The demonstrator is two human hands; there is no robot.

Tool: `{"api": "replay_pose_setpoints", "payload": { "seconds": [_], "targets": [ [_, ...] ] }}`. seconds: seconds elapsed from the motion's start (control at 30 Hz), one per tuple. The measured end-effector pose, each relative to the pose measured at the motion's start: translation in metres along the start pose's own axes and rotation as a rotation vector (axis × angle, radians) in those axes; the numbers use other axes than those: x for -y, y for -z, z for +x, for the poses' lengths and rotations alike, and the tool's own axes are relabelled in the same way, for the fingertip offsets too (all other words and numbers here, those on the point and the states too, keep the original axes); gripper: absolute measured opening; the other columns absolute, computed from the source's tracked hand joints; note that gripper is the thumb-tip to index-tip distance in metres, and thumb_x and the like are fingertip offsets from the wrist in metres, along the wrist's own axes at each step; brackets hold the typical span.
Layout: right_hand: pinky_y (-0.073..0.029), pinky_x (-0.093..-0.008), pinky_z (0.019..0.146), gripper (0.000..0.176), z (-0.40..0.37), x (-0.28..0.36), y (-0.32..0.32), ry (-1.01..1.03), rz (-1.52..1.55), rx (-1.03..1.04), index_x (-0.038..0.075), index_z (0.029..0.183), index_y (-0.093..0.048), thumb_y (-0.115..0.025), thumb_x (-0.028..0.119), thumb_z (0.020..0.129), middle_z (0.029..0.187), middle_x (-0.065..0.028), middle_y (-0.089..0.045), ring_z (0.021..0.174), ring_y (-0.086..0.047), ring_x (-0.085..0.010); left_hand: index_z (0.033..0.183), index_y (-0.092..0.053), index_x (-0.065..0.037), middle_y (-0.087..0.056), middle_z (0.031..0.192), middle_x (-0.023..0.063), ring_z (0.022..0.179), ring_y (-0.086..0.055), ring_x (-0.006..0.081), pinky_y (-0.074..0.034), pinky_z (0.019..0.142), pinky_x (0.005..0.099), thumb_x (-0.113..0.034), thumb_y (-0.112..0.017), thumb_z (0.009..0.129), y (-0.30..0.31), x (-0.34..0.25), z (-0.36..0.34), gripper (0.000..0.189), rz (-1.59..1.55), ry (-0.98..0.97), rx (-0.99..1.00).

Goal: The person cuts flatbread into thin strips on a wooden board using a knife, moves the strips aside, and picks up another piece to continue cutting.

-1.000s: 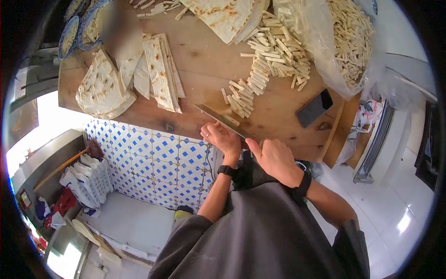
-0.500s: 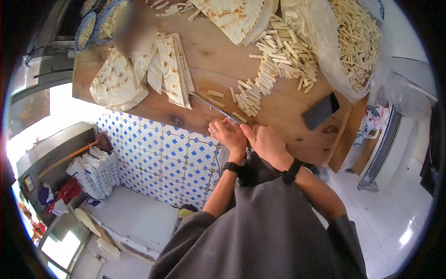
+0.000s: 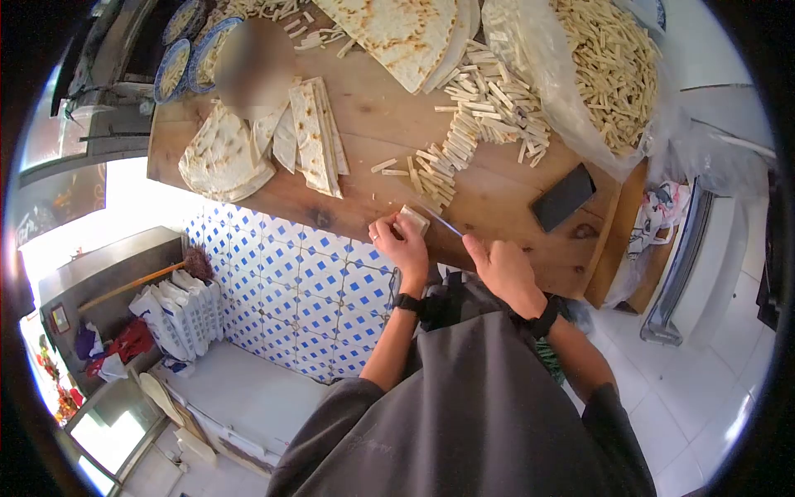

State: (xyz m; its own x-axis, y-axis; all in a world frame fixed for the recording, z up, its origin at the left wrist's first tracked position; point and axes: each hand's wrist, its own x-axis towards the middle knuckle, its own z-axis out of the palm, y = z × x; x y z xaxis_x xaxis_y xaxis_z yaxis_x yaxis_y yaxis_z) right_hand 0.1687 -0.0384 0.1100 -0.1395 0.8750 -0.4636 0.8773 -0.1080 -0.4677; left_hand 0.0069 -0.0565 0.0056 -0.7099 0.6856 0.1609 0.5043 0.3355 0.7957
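My left hand point(image 3: 403, 251) is closed at the near table edge, its fingertips pressed on a small stack of cut flatbread point(image 3: 415, 219). My right hand point(image 3: 507, 269) grips a knife point(image 3: 450, 225) by its handle, which the fingers cover. The thin blade points up and left, beside the right side of the stack. Just beyond it, cut flatbread strips point(image 3: 426, 176) lie in a loose row that runs into a larger pile point(image 3: 497, 103). Folded flatbread pieces point(image 3: 315, 137) lie to the left of the strips.
A large flatbread point(image 3: 397, 37) lies at the back of the wooden table point(image 3: 377, 124). Right of it stands a plastic bag full of strips point(image 3: 609, 74). A phone point(image 3: 563, 197) rests near the right edge. Blue-and-white bowls point(image 3: 172, 70) stand back left, near a blurred round shape point(image 3: 255, 66).
My right hand has moved right and slightly down, away from my left hand, taking the knife along. The small flatbread stack under my left fingers now shows. The whole view has shifted slightly.
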Motion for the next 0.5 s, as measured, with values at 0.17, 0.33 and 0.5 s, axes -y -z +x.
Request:
{"api": "replay_pose_setpoints", "payload": {
  "seconds": [0.17, 0.33, 0.5],
  "targets": [
    [-0.05, -0.0503, 0.053, 0.076, -0.015, 0.011, -0.001, 0.047, 0.01, -0.02, -0.004, 0.059, -0.064, -0.042, 0.06, 0.093, 0.058, -0.0278, -0.058, 0.058, -0.062, -0.0449, 0.084, -0.053, 0.002, -0.052, 0.083, 0.0151, 0.077, -0.05, 0.0293, -0.04, 0.07, 0.0387, -0.007, -0.057, 0.086, 0.003, 0.005, -0.001, 0.009, -0.033, -0.024, -0.007],
    [-0.052, -0.049, 0.052, 0.071, -0.028, 0.017, 0.005, 0.122, -0.114, -0.066, -0.002, 0.059, -0.063, -0.042, 0.057, 0.094, 0.056, -0.0253, -0.058, 0.056, -0.062, -0.043, 0.087, -0.051, 0.002, -0.052, 0.084, 0.0158, 0.081, -0.05, 0.0313, -0.04, 0.073, 0.0406, -0.007, -0.061, 0.083, -0.001, 0.009, -0.007, 0.014, -0.077, 0.101, -0.001],
    [-0.051, -0.0495, 0.053, 0.068, -0.035, 0.023, 0.006, 0.104, -0.106, -0.012, -0.001, 0.062, -0.063, -0.042, 0.055, 0.095, 0.057, -0.0247, -0.058, 0.057, -0.061, -0.0433, 0.089, -0.048, 0.0, -0.051, 0.078, 0.0109, 0.071, -0.05, 0.0219, -0.041, 0.065, 0.0353, -0.016, -0.072, 0.078, -0.008, 0.024, -0.009, 0.031, -0.005, 0.04, -0.041]
  ]
}}
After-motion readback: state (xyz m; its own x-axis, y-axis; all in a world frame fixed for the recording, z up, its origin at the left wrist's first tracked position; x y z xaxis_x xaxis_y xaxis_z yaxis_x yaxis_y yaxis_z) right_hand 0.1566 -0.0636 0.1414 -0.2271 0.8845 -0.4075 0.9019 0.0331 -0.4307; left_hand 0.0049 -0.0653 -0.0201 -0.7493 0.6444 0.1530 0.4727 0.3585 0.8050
